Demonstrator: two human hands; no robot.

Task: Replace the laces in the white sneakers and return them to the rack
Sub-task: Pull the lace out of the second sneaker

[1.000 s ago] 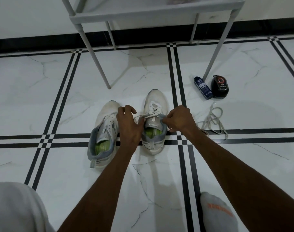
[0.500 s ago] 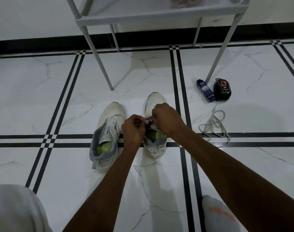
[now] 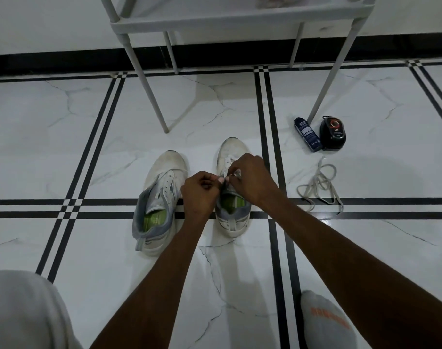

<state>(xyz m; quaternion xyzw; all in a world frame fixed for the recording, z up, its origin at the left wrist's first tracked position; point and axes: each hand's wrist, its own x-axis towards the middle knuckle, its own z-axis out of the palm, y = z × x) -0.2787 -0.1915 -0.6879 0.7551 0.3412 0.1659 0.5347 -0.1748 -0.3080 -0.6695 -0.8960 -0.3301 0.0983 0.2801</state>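
We tie the lace on the right sneaker, both hands meeting over its tongue.

Our left hand (image 3: pixel 199 191) pinches a white lace (image 3: pixel 229 160) end with curled fingers, and our right hand (image 3: pixel 250 178) curls round the other strand, above the right sneaker (image 3: pixel 232 224). Just beside it stands the left sneaker (image 3: pixel 156 197), unlaced. A loose lace (image 3: pixel 320 186) lies to the right, near a blue bottle (image 3: pixel 306 134) and black case (image 3: pixel 333 133) at the rack (image 3: pixel 240 20) leg.

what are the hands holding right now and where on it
Both the left hand and the right hand pinch the white lace of the right-hand sneaker, at its loose ends above the tongue.
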